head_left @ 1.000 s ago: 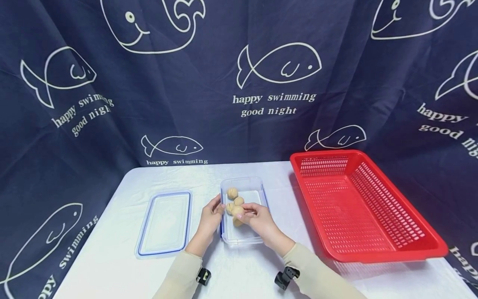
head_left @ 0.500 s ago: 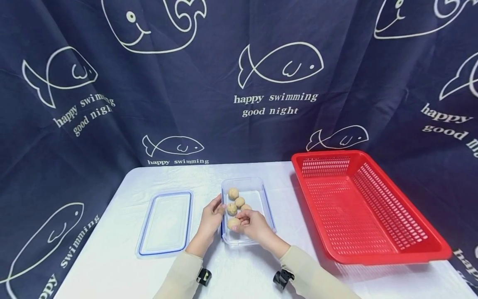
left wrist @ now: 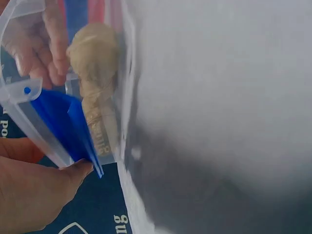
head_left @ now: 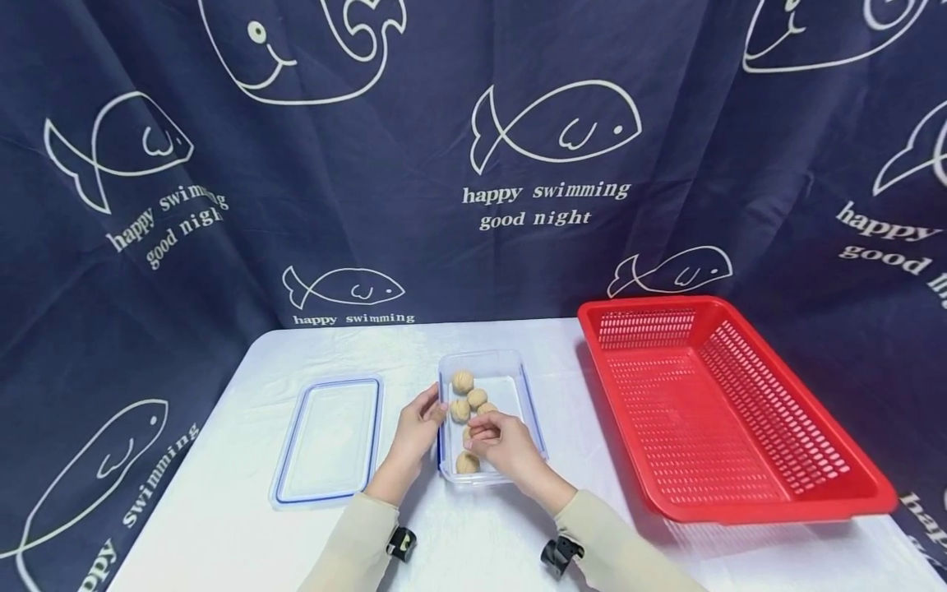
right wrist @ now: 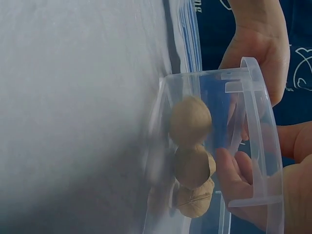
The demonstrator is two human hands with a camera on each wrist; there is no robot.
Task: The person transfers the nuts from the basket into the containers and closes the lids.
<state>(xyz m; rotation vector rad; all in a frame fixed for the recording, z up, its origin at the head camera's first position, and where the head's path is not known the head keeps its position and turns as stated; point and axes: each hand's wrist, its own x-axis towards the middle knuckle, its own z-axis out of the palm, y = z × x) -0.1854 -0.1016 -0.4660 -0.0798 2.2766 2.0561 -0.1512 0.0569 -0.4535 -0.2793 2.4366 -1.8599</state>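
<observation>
Several walnuts (head_left: 462, 381) lie inside a clear plastic food container (head_left: 527, 395) in the head view. My left hand (head_left: 416, 427) grips the container's left wall, its thumb at the rim beside a blue latch (left wrist: 66, 124) in the left wrist view. My right hand (head_left: 510, 448) reaches over the right side into the container, fingers loosely bent. Those fingers partly cover one walnut (head_left: 467, 436); whether they touch it I cannot tell. Closest to the near wall lies another walnut (head_left: 468, 463). Through the clear wall, the right wrist view shows walnuts (right wrist: 191, 119) in a row beside the fingers.
A clear lid (head_left: 329, 440) with a blue seal lies flat left of the container. To the right stands a large red plastic basket (head_left: 710, 427) with perforated walls. A white cloth covers the table (head_left: 222, 493); a dark blue fish-print curtain (head_left: 436, 247) hangs behind.
The right hand has let go of a walnut, which now lies near the container's front wall, and has lifted slightly. The left hand keeps its hold on the container's side.
</observation>
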